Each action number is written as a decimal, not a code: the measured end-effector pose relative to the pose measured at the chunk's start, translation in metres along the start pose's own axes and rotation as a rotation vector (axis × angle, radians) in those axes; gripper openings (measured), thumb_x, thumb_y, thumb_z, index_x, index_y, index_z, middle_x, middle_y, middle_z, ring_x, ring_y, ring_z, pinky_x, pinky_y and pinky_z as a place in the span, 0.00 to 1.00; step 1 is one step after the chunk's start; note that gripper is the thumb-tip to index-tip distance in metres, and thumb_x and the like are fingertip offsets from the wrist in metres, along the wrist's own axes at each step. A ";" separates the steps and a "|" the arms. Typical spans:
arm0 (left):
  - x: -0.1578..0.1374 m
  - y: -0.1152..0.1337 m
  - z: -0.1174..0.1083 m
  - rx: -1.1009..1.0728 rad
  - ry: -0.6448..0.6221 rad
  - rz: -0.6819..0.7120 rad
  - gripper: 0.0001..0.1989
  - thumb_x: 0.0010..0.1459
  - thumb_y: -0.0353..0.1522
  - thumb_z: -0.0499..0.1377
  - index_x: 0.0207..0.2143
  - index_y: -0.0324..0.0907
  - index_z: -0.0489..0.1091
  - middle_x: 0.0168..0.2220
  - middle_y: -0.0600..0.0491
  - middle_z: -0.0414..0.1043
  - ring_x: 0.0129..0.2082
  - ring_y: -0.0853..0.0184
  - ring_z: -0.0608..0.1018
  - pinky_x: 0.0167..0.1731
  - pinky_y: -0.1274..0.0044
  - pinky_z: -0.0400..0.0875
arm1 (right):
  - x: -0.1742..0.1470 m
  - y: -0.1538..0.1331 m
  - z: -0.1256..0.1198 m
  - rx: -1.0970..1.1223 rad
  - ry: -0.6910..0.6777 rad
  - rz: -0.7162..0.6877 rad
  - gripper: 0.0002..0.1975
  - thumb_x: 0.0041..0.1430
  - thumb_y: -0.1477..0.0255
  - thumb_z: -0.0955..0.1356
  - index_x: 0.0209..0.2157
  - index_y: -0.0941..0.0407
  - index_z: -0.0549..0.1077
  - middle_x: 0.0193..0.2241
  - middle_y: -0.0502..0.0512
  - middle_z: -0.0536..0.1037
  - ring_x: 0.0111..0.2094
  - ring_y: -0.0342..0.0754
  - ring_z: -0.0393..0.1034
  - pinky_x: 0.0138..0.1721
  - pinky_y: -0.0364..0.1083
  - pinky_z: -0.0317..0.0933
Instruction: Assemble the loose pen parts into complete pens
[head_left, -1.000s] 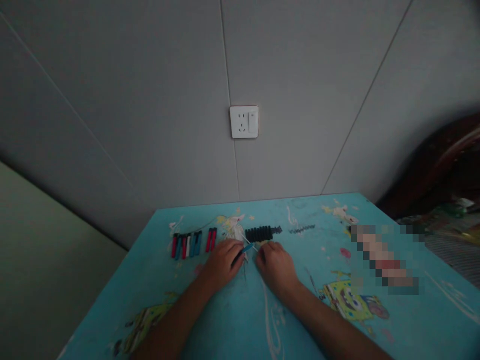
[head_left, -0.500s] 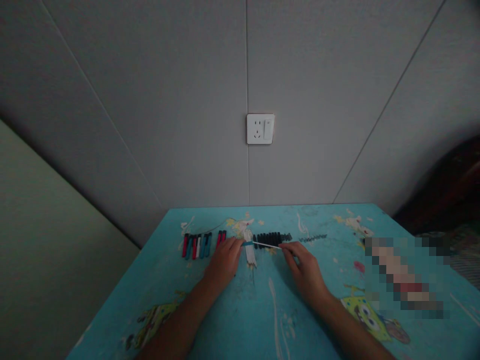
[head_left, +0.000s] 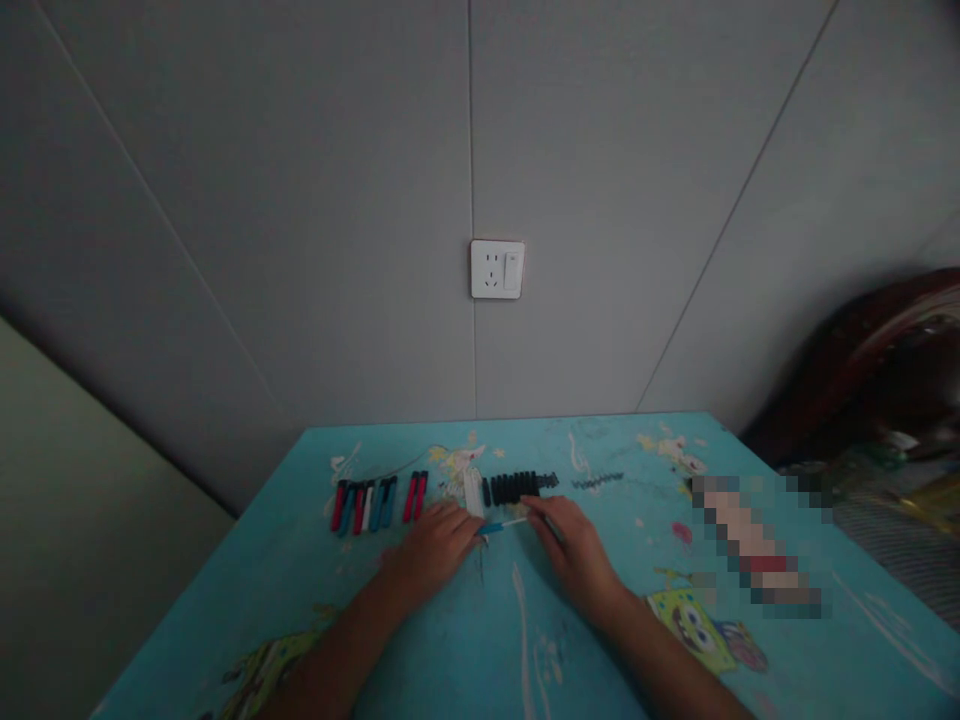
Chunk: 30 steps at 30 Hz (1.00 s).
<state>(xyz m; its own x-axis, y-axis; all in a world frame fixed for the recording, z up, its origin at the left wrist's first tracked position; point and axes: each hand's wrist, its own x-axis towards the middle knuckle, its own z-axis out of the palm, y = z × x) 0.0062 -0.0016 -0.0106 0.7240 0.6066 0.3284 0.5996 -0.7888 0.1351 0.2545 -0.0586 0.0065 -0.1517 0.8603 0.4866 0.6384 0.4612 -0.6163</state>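
My left hand (head_left: pixel 442 540) is closed around a blue pen barrel (head_left: pixel 490 528), which points right out of its fingertips. My right hand (head_left: pixel 566 545) pinches the right end of a thin white refill (head_left: pixel 514 521). The refill's other end meets the barrel, and only a short length of white shows between them. Just behind my left fingers lies a bundle of white refills (head_left: pixel 473 490), partly hidden. A row of short black pieces (head_left: pixel 514 488) lies behind my right fingertips.
Red, blue and white pen barrels with dark ends (head_left: pixel 364 508) lie in a row at left. Small dark pieces (head_left: pixel 598 481) trail off to the right. A pixelated patch (head_left: pixel 750 540) covers something on the right. The patterned blue table (head_left: pixel 600 640) meets a wall with a socket (head_left: pixel 497 269).
My hands have come closer together, and much less of the white refill shows outside the blue barrel. Both hands sit slightly nearer to me. The camera view has shifted to the right.
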 end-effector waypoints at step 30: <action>0.003 0.025 -0.015 0.147 -0.051 -0.064 0.10 0.63 0.39 0.55 0.35 0.41 0.69 0.32 0.51 0.72 0.38 0.61 0.75 0.40 0.70 0.66 | -0.003 -0.004 0.025 0.069 -0.146 0.038 0.14 0.65 0.68 0.64 0.50 0.50 0.73 0.40 0.55 0.79 0.41 0.51 0.74 0.45 0.50 0.67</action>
<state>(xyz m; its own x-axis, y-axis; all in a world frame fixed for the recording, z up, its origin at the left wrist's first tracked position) 0.0185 -0.0214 0.0077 0.6970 0.6621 0.2753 0.6856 -0.7278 0.0143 0.2337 -0.0572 -0.0082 -0.2399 0.8976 0.3699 0.5935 0.4371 -0.6758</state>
